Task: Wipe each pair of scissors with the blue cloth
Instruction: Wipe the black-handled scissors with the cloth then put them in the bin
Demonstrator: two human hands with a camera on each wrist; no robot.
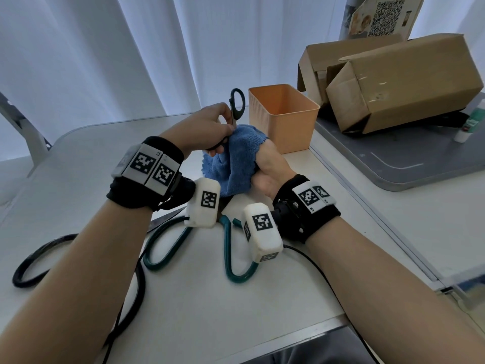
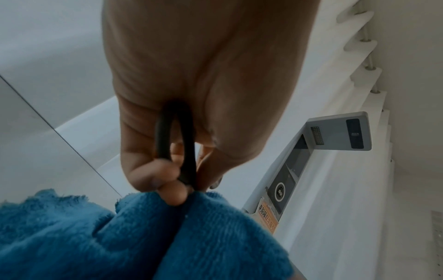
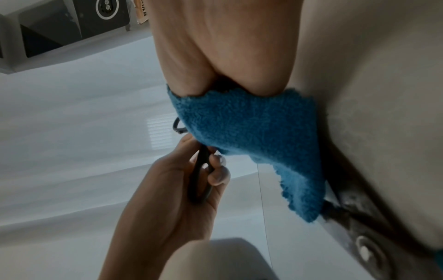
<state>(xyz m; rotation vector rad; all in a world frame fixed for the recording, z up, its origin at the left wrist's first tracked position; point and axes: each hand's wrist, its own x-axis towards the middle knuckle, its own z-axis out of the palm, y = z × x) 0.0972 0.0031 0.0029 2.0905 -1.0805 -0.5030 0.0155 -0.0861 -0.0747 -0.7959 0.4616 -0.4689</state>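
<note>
While my left hand (image 1: 207, 127) grips black scissors (image 1: 237, 103) and my right (image 1: 265, 169) clutches the cloth (image 1: 236, 158) round their blades, green scissors (image 1: 236, 274) at six o'clock wait unwiped.

This looks like a makeshift work corner in an office or a data-recording room, not a home kitchen or a shop. A plain white table (image 1: 236, 298) stands against pale floor-length curtains (image 1: 105, 48). Opened cardboard boxes (image 1: 404, 82) sit piled on a grey tray (image 1: 393, 164) to the right, beside an orange plastic bin (image 1: 283, 116), and a small white bottle (image 1: 465, 127) stands at the tray's far edge. A black cable (image 1: 131, 285) loops across the tabletop. The person's wrists carry black bands (image 1: 147, 177) with printed square code tags, and a card (image 1: 380, 17) with a large code leans behind the boxes.
</note>
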